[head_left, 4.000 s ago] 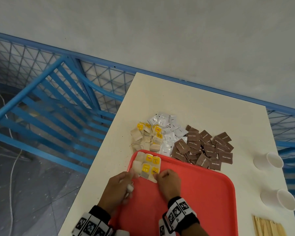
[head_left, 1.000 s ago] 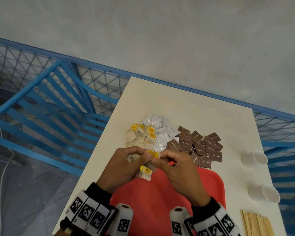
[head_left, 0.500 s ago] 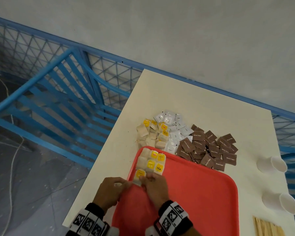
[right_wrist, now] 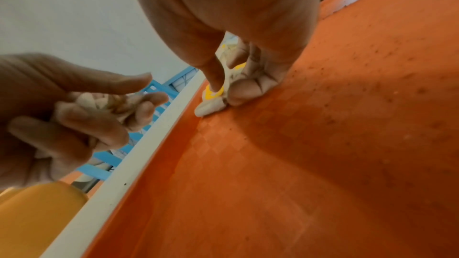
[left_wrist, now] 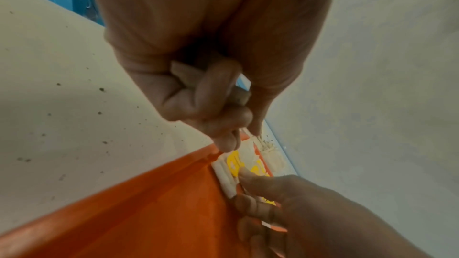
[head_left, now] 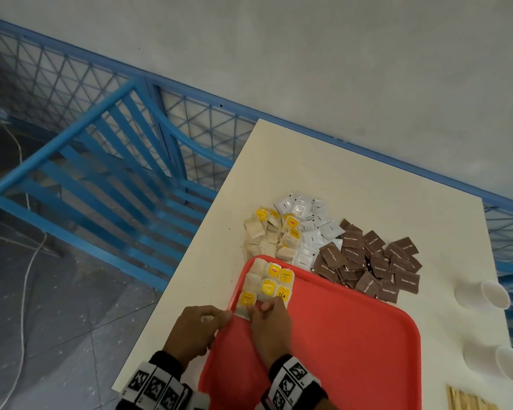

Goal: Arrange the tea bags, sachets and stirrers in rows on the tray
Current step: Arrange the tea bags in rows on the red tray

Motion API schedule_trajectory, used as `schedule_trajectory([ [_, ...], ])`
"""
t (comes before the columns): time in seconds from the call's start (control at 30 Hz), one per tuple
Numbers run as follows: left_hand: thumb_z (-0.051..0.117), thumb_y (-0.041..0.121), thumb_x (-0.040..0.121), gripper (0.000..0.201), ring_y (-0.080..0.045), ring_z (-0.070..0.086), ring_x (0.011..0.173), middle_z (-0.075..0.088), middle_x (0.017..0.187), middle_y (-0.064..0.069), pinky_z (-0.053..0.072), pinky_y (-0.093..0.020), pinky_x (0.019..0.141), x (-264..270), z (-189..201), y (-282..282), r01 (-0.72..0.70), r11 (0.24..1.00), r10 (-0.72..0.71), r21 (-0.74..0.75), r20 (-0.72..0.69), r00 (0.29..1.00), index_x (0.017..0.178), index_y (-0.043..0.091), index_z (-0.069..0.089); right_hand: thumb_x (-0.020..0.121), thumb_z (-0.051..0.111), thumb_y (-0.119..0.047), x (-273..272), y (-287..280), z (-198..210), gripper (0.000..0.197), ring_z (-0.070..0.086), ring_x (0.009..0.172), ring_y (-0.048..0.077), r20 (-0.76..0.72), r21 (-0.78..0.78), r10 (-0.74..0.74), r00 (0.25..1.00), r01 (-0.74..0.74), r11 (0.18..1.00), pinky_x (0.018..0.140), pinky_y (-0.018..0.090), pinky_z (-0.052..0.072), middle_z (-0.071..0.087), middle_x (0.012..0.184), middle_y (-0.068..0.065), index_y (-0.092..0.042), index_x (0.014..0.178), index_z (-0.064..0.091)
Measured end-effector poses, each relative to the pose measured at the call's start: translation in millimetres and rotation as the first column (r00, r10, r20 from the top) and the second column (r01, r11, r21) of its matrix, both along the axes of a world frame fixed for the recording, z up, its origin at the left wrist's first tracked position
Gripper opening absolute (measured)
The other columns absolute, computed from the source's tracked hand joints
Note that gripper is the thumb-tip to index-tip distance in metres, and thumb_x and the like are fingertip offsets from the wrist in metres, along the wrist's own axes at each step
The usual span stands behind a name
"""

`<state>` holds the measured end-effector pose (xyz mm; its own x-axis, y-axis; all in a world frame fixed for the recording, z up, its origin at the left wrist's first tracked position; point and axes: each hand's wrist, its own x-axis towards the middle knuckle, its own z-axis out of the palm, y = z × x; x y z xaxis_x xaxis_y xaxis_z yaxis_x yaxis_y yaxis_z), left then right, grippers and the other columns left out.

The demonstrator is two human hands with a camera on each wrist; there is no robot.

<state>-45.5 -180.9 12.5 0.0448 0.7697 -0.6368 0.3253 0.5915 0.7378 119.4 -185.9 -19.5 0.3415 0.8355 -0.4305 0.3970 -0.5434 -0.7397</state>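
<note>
A red tray (head_left: 338,350) lies on the cream table, with several yellow-tagged tea bags (head_left: 274,282) in rows in its far left corner. My right hand (head_left: 261,309) is over the nearest tea bag (head_left: 245,304) in the left column. In the right wrist view its thumb and curled fingers (right_wrist: 238,91) pinch that bag (right_wrist: 211,103) against the tray floor. My left hand (head_left: 216,318) hovers at the tray's left rim, its fingers curled round a small bundle of tea bags (right_wrist: 106,103). Loose tea bags (head_left: 267,235), white sachets (head_left: 308,229) and brown sachets (head_left: 373,261) lie in heaps beyond the tray.
Two white paper cups (head_left: 483,294) (head_left: 498,362) lie on their sides at the table's right edge. Wooden stirrers (head_left: 468,399) sit at the near right corner. Blue metal railing (head_left: 101,173) runs left of and behind the table.
A second ago both hands were raised together over the tray's far edge, handling a tea bag. They have come down and nearer, and the right hand now holds a bag on the tray.
</note>
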Motion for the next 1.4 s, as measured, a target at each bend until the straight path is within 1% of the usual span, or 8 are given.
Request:
schedule_trajectory([
  [0.2, 0.044, 0.064, 0.093, 0.065, -0.016, 0.046, 0.055, 0.064, 0.078, -0.01, 0.034, -0.023, 0.049, 9, 5, 6, -0.214, 0.943, 0.271, -0.254, 0.218, 0.938, 0.092, 0.007, 0.076, 0.087, 0.063, -0.013, 7, -2, 17, 0.012, 0.049, 0.06, 0.001, -0.006, 0.021, 0.071, 0.997, -0.071, 0.997, 0.059, 0.014, 0.041, 0.055, 0.072, -0.009, -0.016, 0.085, 0.051],
  [0.4, 0.036, 0.072, 0.084, 0.084, -0.02, 0.053, 0.053, 0.061, 0.082, -0.018, 0.038, -0.021, 0.042, 30, 25, 20, -0.196, 0.86, 0.47, -0.471, 0.585, 0.661, 0.109, -0.003, 0.065, 0.085, 0.071, -0.013, 38, 1, 76, 0.012, 0.047, 0.054, 0.001, -0.124, 0.234, 0.273, 0.954, -0.239, 0.942, 0.054, 0.013, 0.037, 0.059, 0.067, -0.007, -0.017, 0.082, 0.061],
  [0.53, 0.039, 0.07, 0.085, 0.078, -0.027, 0.059, 0.057, 0.061, 0.086, -0.02, 0.049, -0.029, 0.051, 58, 42, 29, -0.112, 0.843, 0.491, -0.527, 0.665, 0.563, 0.104, -0.001, 0.065, 0.082, 0.075, -0.026, 58, -5, 102, 0.014, 0.054, 0.069, 0.004, 0.017, 0.357, 0.461, 0.887, -0.436, 0.826, 0.064, 0.011, 0.039, 0.064, 0.086, -0.016, -0.024, 0.093, 0.067],
  [0.63, 0.04, 0.069, 0.088, 0.075, -0.03, 0.064, 0.065, 0.061, 0.085, -0.017, 0.053, -0.035, 0.057, 73, 48, 29, -0.078, 0.825, 0.504, -0.56, 0.665, 0.55, 0.101, 0.0, 0.068, 0.08, 0.073, -0.034, 71, -15, 102, 0.034, 0.049, 0.09, -0.005, 0.202, 0.35, 0.572, 0.795, -0.604, 0.716, 0.078, 0.009, 0.039, 0.053, 0.103, -0.015, -0.032, 0.112, 0.062],
  [0.8, 0.046, 0.067, 0.085, 0.071, -0.027, 0.066, 0.068, 0.064, 0.085, -0.014, 0.055, -0.042, 0.066, 86, 56, 26, -0.031, 0.789, 0.526, -0.614, 0.647, 0.551, 0.103, 0.001, 0.065, 0.081, 0.058, -0.012, 90, -27, 107, 0.049, 0.046, 0.107, 0.003, 0.329, 0.312, 0.677, 0.658, -0.753, 0.579, 0.09, 0.01, 0.038, 0.047, 0.119, -0.008, -0.033, 0.126, 0.058],
  [1.0, 0.053, 0.066, 0.083, 0.067, -0.026, 0.055, 0.08, 0.059, 0.092, -0.013, 0.05, -0.045, 0.077, 95, 62, 21, 0.019, 0.806, 0.462, -0.592, 0.649, 0.605, 0.108, 0.005, 0.064, 0.086, 0.06, -0.027, 100, -31, 106, 0.015, 0.048, 0.099, 0.005, 0.364, 0.352, 0.61, 0.704, -0.71, 0.61, 0.083, 0.014, 0.038, 0.05, 0.106, -0.014, -0.032, 0.097, 0.069],
  [1.2, 0.047, 0.07, 0.086, 0.071, -0.028, 0.064, 0.068, 0.061, 0.087, -0.016, 0.052, -0.035, 0.062, 102, 69, 19, 0.028, 0.853, 0.393, -0.521, 0.677, 0.623, 0.109, 0.005, 0.062, 0.086, 0.066, -0.042, 100, -33, 123, 0.017, 0.052, 0.095, 0.003, 0.305, 0.416, 0.524, 0.795, -0.606, 0.678, 0.082, 0.018, 0.043, 0.051, 0.098, -0.017, -0.03, 0.098, 0.067],
  [1.4, 0.04, 0.073, 0.086, 0.072, -0.027, 0.068, 0.078, 0.065, 0.096, -0.015, 0.056, -0.035, 0.062, 108, 80, 14, 0.089, 0.887, 0.314, -0.453, 0.733, 0.603, 0.106, 0.009, 0.066, 0.084, 0.062, -0.043, 90, -30, 115, 0.023, 0.05, 0.095, 0.005, 0.433, 0.305, 0.548, 0.716, -0.688, 0.658, 0.083, 0.02, 0.041, 0.059, 0.106, -0.016, -0.028, 0.101, 0.066],
])
